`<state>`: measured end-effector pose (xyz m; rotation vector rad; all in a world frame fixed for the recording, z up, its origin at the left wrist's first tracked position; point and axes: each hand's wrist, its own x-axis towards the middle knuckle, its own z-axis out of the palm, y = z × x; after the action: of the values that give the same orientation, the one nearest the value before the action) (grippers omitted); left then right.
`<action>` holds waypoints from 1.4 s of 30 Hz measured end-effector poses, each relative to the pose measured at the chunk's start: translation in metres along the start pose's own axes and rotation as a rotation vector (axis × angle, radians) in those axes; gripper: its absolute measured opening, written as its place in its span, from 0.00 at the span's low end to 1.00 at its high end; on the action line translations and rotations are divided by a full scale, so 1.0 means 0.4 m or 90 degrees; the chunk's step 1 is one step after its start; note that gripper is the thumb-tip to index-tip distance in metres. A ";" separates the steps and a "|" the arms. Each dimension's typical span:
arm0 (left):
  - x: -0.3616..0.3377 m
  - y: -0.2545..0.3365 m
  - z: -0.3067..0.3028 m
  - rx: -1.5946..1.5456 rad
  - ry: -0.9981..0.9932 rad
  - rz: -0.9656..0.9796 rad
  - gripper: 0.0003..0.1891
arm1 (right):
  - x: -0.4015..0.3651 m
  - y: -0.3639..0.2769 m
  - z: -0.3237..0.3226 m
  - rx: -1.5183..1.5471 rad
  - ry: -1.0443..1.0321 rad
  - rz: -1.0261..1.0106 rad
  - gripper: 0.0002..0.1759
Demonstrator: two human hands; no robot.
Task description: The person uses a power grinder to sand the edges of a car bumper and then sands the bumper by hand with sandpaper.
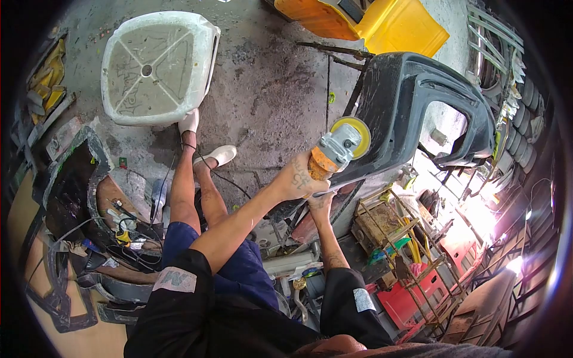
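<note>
My left hand (296,178) is wrapped round the orange and silver body of an angle grinder (338,149), which has a yellow-rimmed disc (360,138). The disc lies by the near edge of a large dark moulded panel (382,113) with a squarish opening. Just below the grinder, my right hand (321,204) is closed near the panel's lower edge. Its fingers are partly hidden, and whether they hold the tool or the panel cannot be made out.
A white plastic stool (146,68) stands at the upper left. Yellow parts (403,27) lie behind the panel. Cables and black frames (98,179) clutter the left. A rusty metal rack (412,268) and red pieces (412,298) sit at the lower right. A cord runs past my feet.
</note>
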<state>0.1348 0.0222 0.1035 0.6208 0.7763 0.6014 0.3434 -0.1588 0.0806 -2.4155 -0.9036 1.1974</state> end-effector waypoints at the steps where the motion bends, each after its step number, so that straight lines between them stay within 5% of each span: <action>1: -0.001 0.000 -0.002 0.009 -0.001 -0.011 0.28 | 0.009 0.040 -0.004 -0.057 0.009 -0.017 0.77; 17: 0.003 -0.005 -0.005 -0.016 -0.015 0.000 0.28 | 0.015 0.056 -0.009 -0.200 0.023 -0.073 0.74; 23: 0.005 -0.017 -0.009 -0.022 -0.001 -0.001 0.27 | 0.010 0.032 -0.002 -0.032 0.006 0.014 0.73; 29: 0.002 -0.011 0.002 -0.008 0.036 0.028 0.25 | 0.020 0.080 -0.009 -0.161 0.011 -0.033 0.76; 42: 0.006 -0.023 -0.012 -0.006 -0.001 -0.002 0.28 | 0.016 0.069 -0.006 -0.125 -0.001 -0.031 0.76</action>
<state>0.1348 0.0191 0.0935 0.6113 0.7718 0.6012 0.3592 -0.1754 0.0639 -2.5267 -1.1214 1.1421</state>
